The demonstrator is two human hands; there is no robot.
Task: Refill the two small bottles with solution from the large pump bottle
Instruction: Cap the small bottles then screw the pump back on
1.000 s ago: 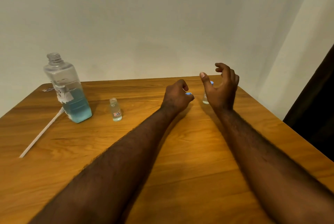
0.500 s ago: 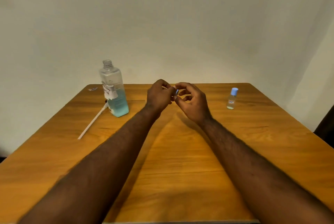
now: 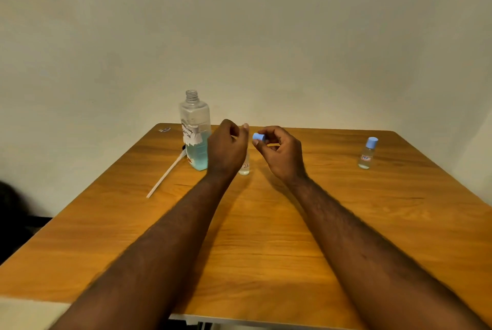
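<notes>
Far left of the counter (image 3: 266,236): large bottle (image 3: 195,132), upright, neck open, blue liquid in its lower part. Just right of it, uncapped small bottle (image 3: 244,168), partly hidden. Blue cap (image 3: 258,137) pinched in right hand (image 3: 279,156). Capped small bottle (image 3: 367,154) upright, far right.

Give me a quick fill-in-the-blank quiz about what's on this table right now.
1. The ___ hand pinches the small blue plastic cap.
2. The white pump tube lies to the ___ of the large clear bottle.
3. The small clear bottle by the wooden table's right edge has its cap ___.
Missing: right; left; on.
</notes>
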